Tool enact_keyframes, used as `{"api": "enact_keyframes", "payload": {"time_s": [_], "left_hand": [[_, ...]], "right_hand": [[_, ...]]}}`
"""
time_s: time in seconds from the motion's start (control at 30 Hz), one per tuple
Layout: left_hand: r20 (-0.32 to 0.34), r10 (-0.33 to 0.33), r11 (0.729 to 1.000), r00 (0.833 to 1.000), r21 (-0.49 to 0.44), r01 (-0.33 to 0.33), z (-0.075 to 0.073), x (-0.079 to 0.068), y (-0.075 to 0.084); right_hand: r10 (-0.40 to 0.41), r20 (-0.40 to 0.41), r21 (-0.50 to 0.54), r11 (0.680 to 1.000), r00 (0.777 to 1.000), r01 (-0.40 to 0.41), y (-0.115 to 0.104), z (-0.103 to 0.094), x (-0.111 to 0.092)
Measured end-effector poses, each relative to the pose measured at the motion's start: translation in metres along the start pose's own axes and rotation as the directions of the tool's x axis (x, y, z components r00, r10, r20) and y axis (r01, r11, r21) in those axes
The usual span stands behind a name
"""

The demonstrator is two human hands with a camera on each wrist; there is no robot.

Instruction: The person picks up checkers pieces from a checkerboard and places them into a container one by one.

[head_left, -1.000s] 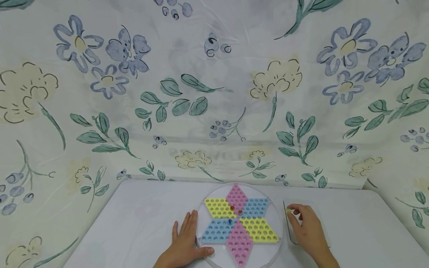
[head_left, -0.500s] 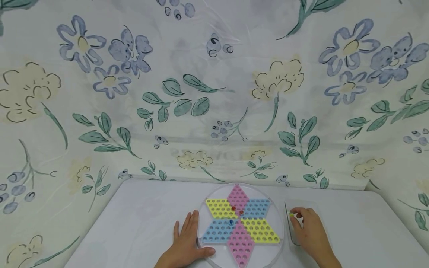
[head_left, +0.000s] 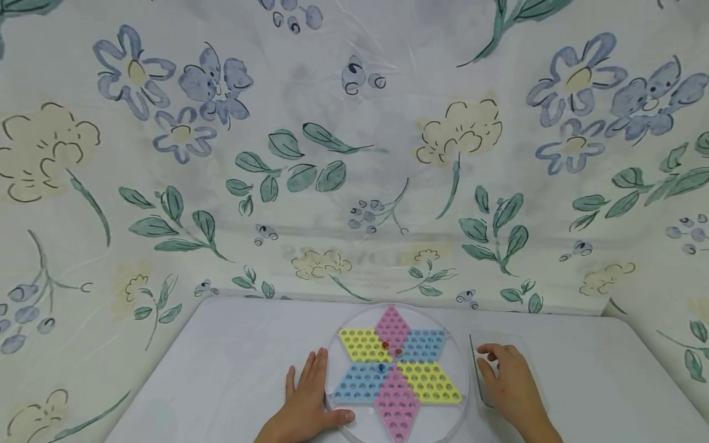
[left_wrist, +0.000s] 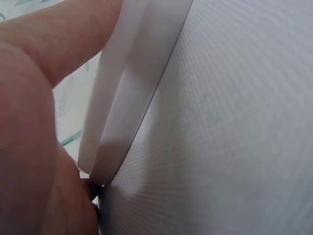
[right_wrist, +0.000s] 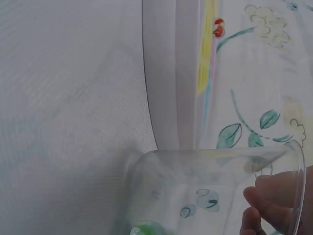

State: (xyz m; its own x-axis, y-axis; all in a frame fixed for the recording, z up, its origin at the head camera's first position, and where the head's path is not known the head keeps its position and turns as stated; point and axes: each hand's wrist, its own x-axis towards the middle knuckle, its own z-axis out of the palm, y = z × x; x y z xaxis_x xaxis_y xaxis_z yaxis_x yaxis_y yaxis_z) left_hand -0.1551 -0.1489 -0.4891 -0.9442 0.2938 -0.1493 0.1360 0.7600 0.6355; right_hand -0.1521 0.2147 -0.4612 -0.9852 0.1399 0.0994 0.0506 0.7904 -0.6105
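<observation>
A round white Chinese checkers board (head_left: 346,344) with a pink, yellow and blue star lies on the table. Its star bears two reddish marbles, one of them a red marble (head_left: 385,345), and a blue marble (head_left: 381,368). My left hand (head_left: 304,400) rests against the board's left side, fingers straight, thumb over the rim. To the right of the board stands a clear plastic box (right_wrist: 220,152). My right hand (head_left: 512,384) is at this box, thumb and index finger apart, nothing seen between them. A green marble (right_wrist: 145,229) is low in the box, partly cut off by the view's edge.
The white table (head_left: 221,357) extends to both sides of the board. Behind it hangs a flowered cloth (head_left: 354,184), which also runs along the left and right sides.
Earlier, my right thumb and index finger pinched a small yellow-green marble; now they are parted and it has left them. My left hand stays put on the board.
</observation>
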Motion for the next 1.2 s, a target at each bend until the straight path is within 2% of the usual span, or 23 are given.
{"api": "enact_keyframes", "payload": {"time_s": [0.3, 0.5, 0.97, 1.2], "left_hand": [[0.0, 0.006, 1.0, 1.0, -0.009, -0.006, 0.0, 0.0, -0.001], [-0.002, 0.007, 1.0, 1.0, -0.012, -0.007, 0.001, 0.0, -0.002], [0.013, -0.025, 1.0, 1.0, 0.001, 0.025, 0.001, 0.003, 0.0], [0.011, -0.015, 1.0, 1.0, 0.012, 0.015, -0.001, 0.002, -0.001]], "right_hand": [[-0.024, -0.011, 0.022, 0.999, 1.0, 0.025, -0.017, 0.005, -0.002], [-0.055, 0.012, 0.061, 0.997, 0.998, 0.054, -0.031, 0.01, -0.004], [-0.102, 0.006, 0.107, 0.989, 0.995, 0.101, -0.055, 0.027, -0.008], [-0.146, -0.006, 0.139, 0.98, 0.989, 0.146, -0.065, 0.039, -0.008]]}}
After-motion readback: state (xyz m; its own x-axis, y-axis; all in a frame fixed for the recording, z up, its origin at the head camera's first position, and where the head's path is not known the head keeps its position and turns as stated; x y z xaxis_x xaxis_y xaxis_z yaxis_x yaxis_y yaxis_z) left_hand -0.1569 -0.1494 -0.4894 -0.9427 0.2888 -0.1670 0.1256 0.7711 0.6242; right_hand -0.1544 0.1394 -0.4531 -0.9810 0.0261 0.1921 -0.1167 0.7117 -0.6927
